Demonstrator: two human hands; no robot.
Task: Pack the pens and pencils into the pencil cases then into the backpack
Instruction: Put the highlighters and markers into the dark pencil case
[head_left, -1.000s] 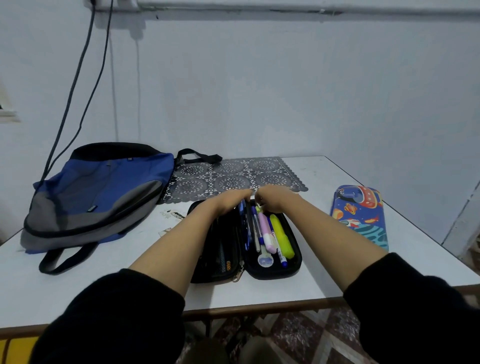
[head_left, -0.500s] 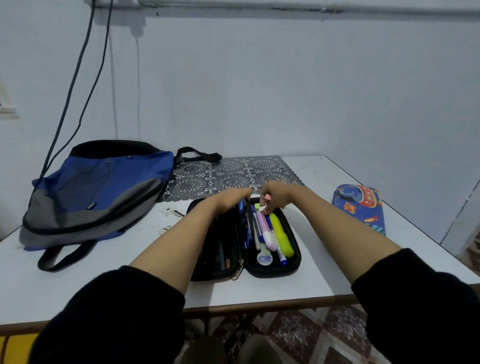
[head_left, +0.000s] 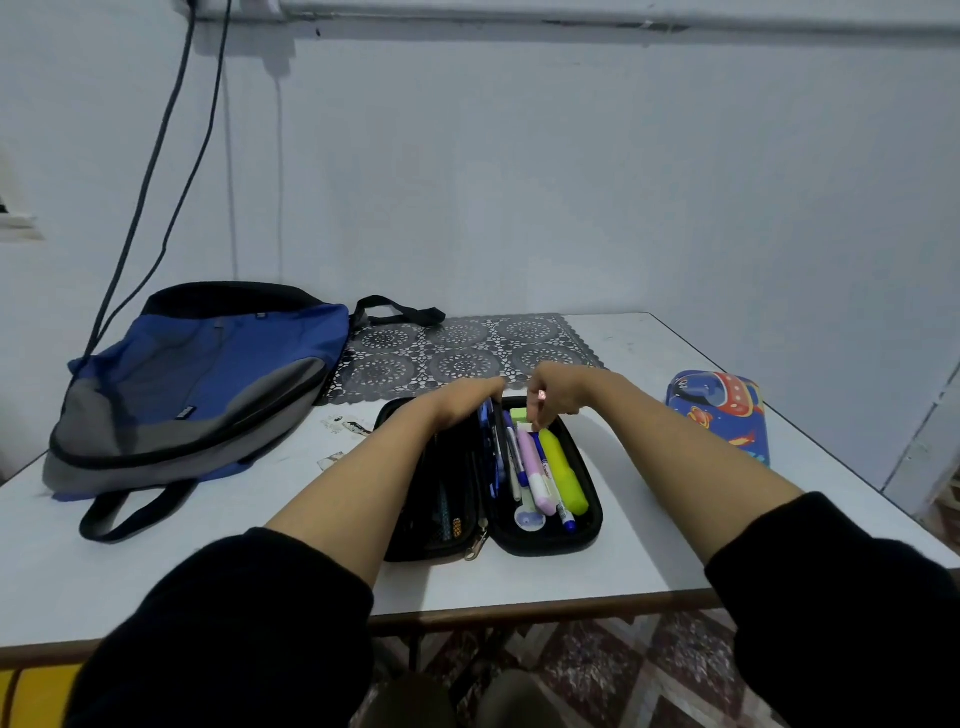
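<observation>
**Task status.** The black pencil case (head_left: 545, 535) lies unzipped and spread flat on the counter (head_left: 208, 545), near the front edge and roughly at centre. Its right half is loaded: a yellow highlighter (head_left: 563, 473), a pink highlighter (head_left: 535, 473) and several blue pens (head_left: 488, 431) are laid lengthwise. Further items are stowed in the dark left half, but cannot be identified. No loose pens or pencils are seen on the counter.

The left hand (head_left: 467, 400) is laid over the far end of the case beside the blue pens. Its fingertips are hidden, so a grip cannot be confirmed. The fingers of the right hand (head_left: 556, 392) are bunched downward at the far end of the right half, and a small pale piece (head_left: 524, 427) appears to be pinched there.

A second, patterned pencil case (head_left: 719, 410) lies closed at the right. The backpack (head_left: 197, 384) lies flat at the far left, and no opening is visible. Judged remaining: the black case is to be zipped, the backpack opened, and both cases placed inside.

**Clearances.** The patterned case is set close to the right edge of the counter. The black case is set close to the front edge. Bare surface is available between the black case and the backpack. A lace mat (head_left: 462, 353) lies just beyond the hands.
</observation>
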